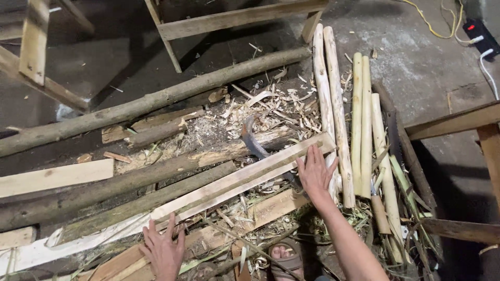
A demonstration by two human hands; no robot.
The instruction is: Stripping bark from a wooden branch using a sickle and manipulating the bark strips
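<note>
1. Plank [245, 179]: a long pale strip of sawn wood, lying slantwise across the heap of logs and offcuts on the floor, its upper end touching the foot of the peeled poles [333, 104] and its lower end running off toward the bottom left.
2. My right hand [315, 174] lies flat on the plank near its upper end, fingers spread and open, pressing down rather than gripping.
3. My left hand [164, 250] lies flat at the plank's lower stretch, fingers likewise spread; nothing is clasped in either hand.
4. Just above the plank, by my right hand, a curved blade [252, 138] rests in the shavings against a split log [219, 153]. I judge it close enough that my right wrist should stay on the plank's near side.
5. To handle the plank well, I judge both palms should bear evenly, as it rests on uneven logs and could rock or slide downhill to the left.
6. My sandalled foot [284, 255] sits below the plank, between my arms; it should stay clear of any shifting board.
7. A handsaw [396, 140] lies beyond the poles, well apart from the plank.
</note>
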